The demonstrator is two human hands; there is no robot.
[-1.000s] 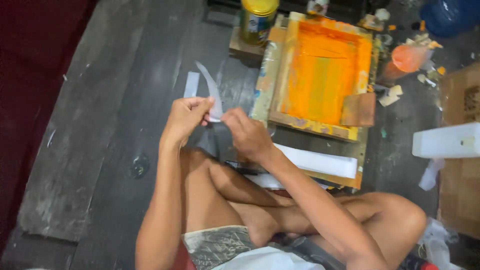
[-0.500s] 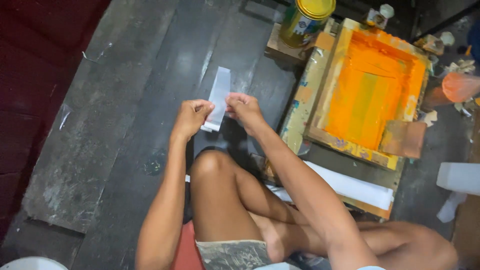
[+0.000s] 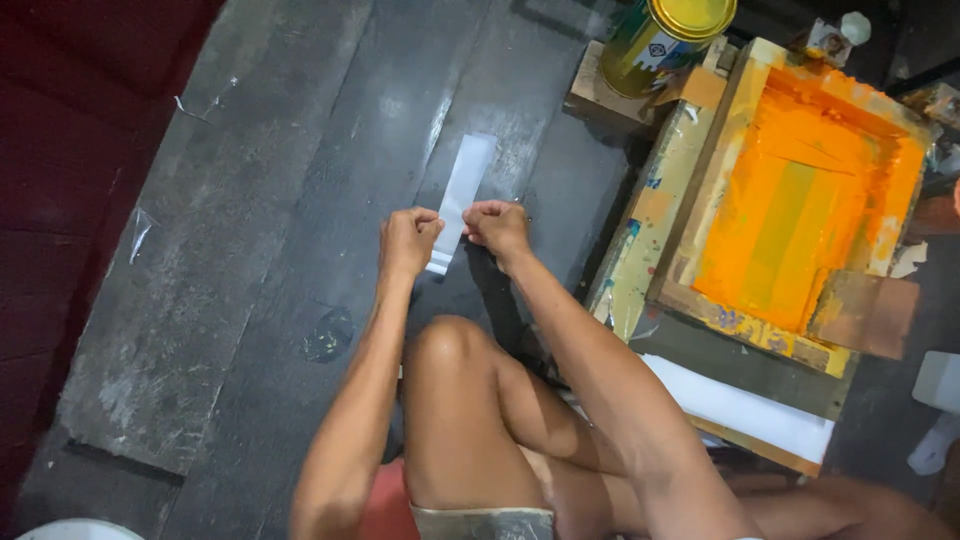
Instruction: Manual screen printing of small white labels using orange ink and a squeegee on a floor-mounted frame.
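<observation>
A long white strip [image 3: 463, 186] lies flat on the dark wooden floor boards [image 3: 250, 200] in front of my knee. My left hand [image 3: 407, 241] pinches its near end from the left side. My right hand [image 3: 496, 225] is closed beside the strip's right edge, fingers curled at its near part. To the right stands a wooden screen-printing frame [image 3: 700, 190] whose mesh is coated in orange ink [image 3: 800, 200]. My bare knee [image 3: 450, 345] is just below both hands.
A yellow-lidded paint tin [image 3: 668, 40] stands on a small wooden block at the top. A white sheet [image 3: 745, 410] lies under the frame near my right leg. A brown squeegee-like piece [image 3: 865, 315] rests on the frame's corner. Dark red cloth [image 3: 70, 120] borders the left side.
The strip was held up and curved between both hands; now it lies flat and straight on the floor, with both hands lowered to its near end. The camera view has shifted left.
</observation>
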